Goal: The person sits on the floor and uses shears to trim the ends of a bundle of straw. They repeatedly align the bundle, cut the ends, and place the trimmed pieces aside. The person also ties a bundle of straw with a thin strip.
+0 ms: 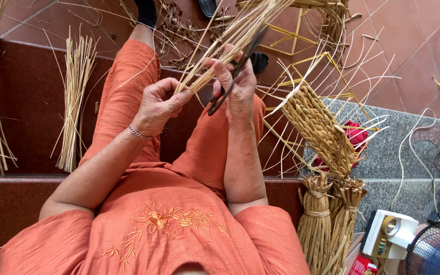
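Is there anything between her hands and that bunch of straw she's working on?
Nothing visible. The left hand grips the straw bundle at its lower end, and the right hand touches it too while holding dark scissors against the stalks.

Both bare forearms reach forward from the body and bend in at the elbows, so the two hands meet close together above the lap. The left hand [158,104] is curled, its fingers [182,97] pinched shut — a thin bracelet circles that wrist. The right hand [239,86] stands upright, back toward the camera, fingers [222,71] closed in a grip.
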Action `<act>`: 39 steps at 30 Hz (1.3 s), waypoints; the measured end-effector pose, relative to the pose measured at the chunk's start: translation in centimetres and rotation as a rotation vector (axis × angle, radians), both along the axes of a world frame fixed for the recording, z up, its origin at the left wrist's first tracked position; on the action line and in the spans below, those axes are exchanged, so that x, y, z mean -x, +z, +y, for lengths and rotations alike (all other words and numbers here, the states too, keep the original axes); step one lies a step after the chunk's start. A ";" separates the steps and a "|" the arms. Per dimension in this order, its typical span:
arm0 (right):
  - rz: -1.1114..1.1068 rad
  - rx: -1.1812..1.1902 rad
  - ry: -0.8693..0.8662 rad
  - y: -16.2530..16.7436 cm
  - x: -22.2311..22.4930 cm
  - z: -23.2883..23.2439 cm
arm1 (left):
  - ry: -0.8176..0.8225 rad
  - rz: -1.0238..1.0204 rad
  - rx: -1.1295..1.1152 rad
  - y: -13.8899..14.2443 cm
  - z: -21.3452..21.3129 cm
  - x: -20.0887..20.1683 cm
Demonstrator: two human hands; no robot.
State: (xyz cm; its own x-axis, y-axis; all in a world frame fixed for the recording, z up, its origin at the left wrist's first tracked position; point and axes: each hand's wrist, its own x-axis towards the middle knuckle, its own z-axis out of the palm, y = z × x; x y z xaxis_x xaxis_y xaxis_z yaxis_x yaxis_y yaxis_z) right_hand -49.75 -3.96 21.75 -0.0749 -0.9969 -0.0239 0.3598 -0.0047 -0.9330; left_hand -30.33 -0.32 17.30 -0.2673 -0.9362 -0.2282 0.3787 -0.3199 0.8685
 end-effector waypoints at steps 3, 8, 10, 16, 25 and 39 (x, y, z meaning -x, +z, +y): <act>0.031 0.051 -0.001 -0.3 0.2 0.1 | 0.007 0.030 -0.035 0.0 0.1 0.0; 0.097 0.080 -0.088 -0.7 -0.2 0.5 | 0.102 0.074 0.007 -0.3 0.0 0.4; 0.126 0.074 -0.101 -0.6 -0.2 0.6 | 0.139 0.107 -0.020 -0.4 -0.1 0.6; 0.122 0.063 -0.077 0.0 0.0 0.7 | 0.187 0.074 0.045 -0.6 -0.2 0.8; 0.150 0.092 -0.083 -0.1 0.4 0.9 | 0.176 0.098 0.057 -0.5 -0.1 0.7; 0.097 0.157 -0.101 -1.1 1.4 0.3 | 0.114 -0.014 0.084 -1.2 0.2 0.2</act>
State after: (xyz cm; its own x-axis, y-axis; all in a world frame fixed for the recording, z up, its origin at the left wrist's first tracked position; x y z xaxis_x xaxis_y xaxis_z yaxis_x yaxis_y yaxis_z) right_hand -51.16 -3.69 20.61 -0.1687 -0.9752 0.1436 0.2583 -0.1843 -0.9483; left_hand -30.53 -0.11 16.14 -0.1551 -0.9764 -0.1503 0.3965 -0.2008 0.8958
